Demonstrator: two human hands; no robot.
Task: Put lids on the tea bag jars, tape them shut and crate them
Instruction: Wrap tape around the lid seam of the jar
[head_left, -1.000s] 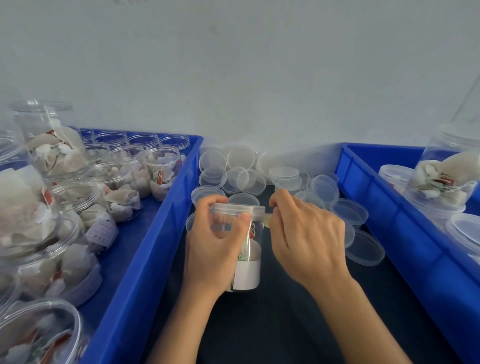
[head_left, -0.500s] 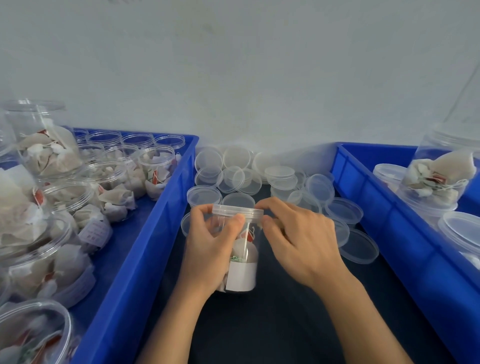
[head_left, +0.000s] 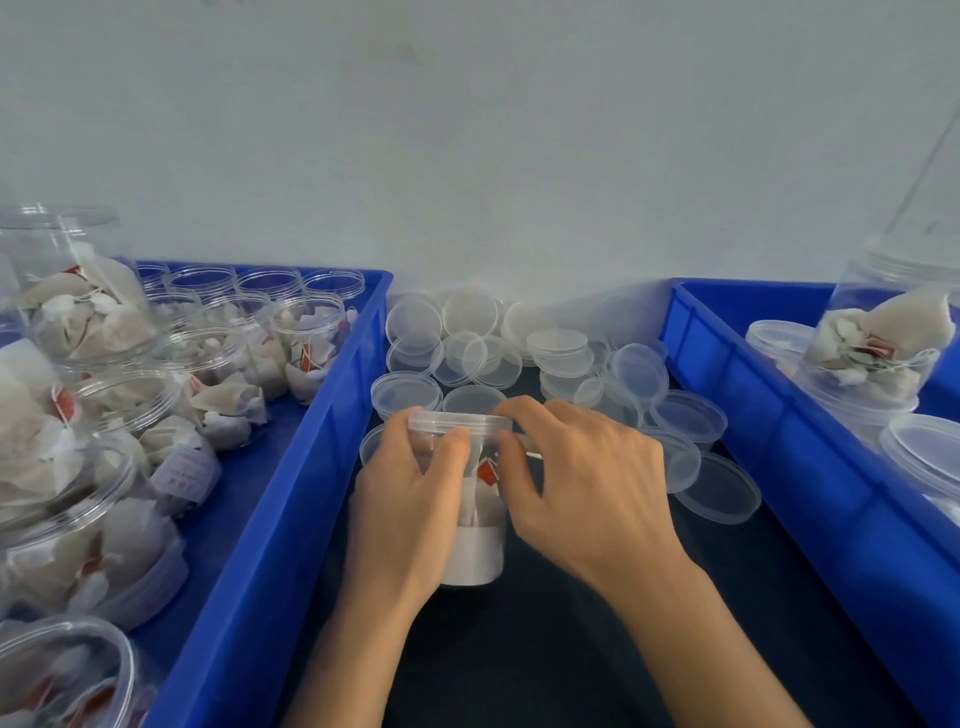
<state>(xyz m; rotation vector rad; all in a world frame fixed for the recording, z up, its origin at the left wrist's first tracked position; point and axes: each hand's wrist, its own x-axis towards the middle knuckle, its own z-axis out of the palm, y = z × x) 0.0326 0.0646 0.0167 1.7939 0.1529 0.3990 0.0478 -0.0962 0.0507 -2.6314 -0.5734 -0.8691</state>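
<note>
A clear jar of tea bags (head_left: 480, 525) with a white label stands on the dark surface between two blue crates. A clear lid (head_left: 457, 422) sits on its top. My left hand (head_left: 410, 514) grips the jar's left side, thumb and fingers curled round it below the lid. My right hand (head_left: 582, 483) holds the jar's right side, index finger on the lid's rim and thumb on the front wall. A thin strip, perhaps tape (head_left: 532, 453), shows by my right fingers.
The left blue crate (head_left: 291, 493) holds several open jars of tea bags (head_left: 306, 348). The right blue crate (head_left: 769, 431) holds lidded jars (head_left: 878, 353). A heap of loose clear lids (head_left: 561, 353) lies behind the jar, against the white wall.
My right hand has moved left from beside the jar onto it, its fingers now on the lid's rim and the wall. My left hand keeps its grip.
</note>
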